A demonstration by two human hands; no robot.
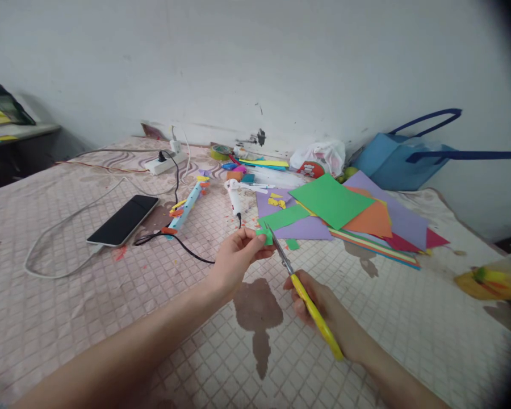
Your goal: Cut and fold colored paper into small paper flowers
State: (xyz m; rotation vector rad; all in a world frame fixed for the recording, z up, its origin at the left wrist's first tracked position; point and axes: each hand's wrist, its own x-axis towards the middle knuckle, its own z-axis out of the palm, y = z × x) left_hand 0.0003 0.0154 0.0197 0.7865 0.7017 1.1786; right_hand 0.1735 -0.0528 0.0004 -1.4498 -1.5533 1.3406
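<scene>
Between thumb and fingers, my left hand (242, 250) pinches a small piece of green paper (264, 234). My right hand (313, 298) is wrapped around the yellow handles of a pair of scissors (310, 301). The metal blades point up and left and meet the green piece at my left fingertips; how far they are apart is hard to tell. A green scrap (292, 244) lies on the table just right of the blades. Behind it a green paper strip (284, 217) rests on a purple sheet (319, 229).
Stacked coloured sheets (332, 200) lie at the right, before a blue bag (402, 162). A white glue gun (234, 199) and a decorated light-blue strip (188, 205) lie centre-left. Further left are a phone (123, 220) with its cable and a power strip (164, 163).
</scene>
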